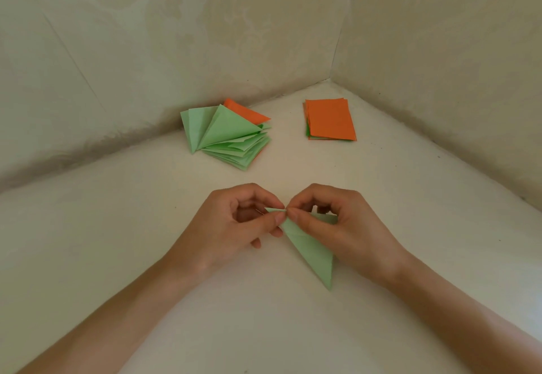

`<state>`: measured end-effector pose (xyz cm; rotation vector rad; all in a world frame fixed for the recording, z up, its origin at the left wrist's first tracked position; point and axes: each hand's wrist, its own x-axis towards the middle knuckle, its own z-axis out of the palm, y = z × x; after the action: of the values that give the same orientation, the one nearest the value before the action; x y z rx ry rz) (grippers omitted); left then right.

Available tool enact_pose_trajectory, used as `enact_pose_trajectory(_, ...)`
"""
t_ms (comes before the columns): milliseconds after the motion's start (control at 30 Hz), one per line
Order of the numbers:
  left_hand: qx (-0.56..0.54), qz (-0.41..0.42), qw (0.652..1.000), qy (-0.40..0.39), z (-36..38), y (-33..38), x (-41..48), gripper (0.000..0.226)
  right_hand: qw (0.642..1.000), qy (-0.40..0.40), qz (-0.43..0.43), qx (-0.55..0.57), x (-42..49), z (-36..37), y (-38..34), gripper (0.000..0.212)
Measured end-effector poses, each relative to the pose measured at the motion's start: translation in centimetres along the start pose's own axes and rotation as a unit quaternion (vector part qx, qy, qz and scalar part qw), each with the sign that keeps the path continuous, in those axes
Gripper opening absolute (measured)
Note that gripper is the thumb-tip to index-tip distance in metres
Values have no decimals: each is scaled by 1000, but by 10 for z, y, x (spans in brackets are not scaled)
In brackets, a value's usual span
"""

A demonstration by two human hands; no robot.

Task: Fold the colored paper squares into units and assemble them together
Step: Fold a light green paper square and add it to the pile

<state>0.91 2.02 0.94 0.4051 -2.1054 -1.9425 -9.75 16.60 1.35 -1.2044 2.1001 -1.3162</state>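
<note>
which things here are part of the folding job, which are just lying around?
Job: light green folded paper piece, pinched by left hand and right hand; pile of folded green and orange paper units; stack of flat orange and green paper sheets.
Background only: white surface; pale patterned walls.

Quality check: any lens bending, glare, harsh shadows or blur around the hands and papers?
Head view: soft light, no glare, faint shadows under the left hand and right hand; head view: wide-angle lens bows the base seam of the beige wall; head view: the light green folded paper piece they pinch, the fanned green pile of folded units and the orange rectangular paper stack look sharp.
</note>
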Motion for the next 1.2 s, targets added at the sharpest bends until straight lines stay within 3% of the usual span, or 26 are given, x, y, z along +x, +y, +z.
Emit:
enact_pose_trajectory(200, 78, 22, 997, -17, 0, 1, -3, 16, 996, 0, -41, -78, -1, -1, 0, 10)
enact_pose_trajectory(433, 58, 33, 998, 12, -4, 3, 0, 10, 999, 38, 8, -17, 2, -12, 0, 15)
enact_pose_trajectory(600, 51, 36, 997, 34, -4, -1, 2, 12, 999, 22, 22, 21, 4, -12, 0, 15)
enact_pose_trajectory(833, -40, 42, 992, 114, -15, 4, 5, 13, 996, -34, 33, 76, 3, -14, 4, 17)
enact_pose_trajectory(1000, -9, 46, 996, 73, -9, 0, 6, 8, 990, 38, 39, 130, 4, -9, 2, 27)
enact_pose_trajectory(1200, -25, 44, 998, 23, -3, -2, 5, 19, 992, 22, 51, 115, 4, 2, 4, 3)
